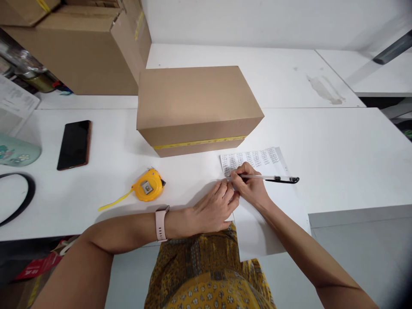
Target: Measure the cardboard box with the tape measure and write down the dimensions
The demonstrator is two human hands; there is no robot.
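My right hand [249, 185] is closed around a pen [273, 178], its tip resting on a sheet of paper [257, 159] printed with rows of small figures. My left hand [214, 208] lies flat on the left edge of that sheet, fingers stretched out and touching the right hand; a pale watch sits on its wrist. A closed cardboard box [196, 107] with yellow tape along its front stands just behind the paper. A yellow tape measure [148, 186] lies to the left of my hands, a short length of tape pulled out.
A black phone [74, 143] lies at the left on the white table [337, 146]. Larger cardboard boxes [83, 47] are stacked at the back left. A pale green object [16, 151] and a black ring [19, 197] sit at the left edge.
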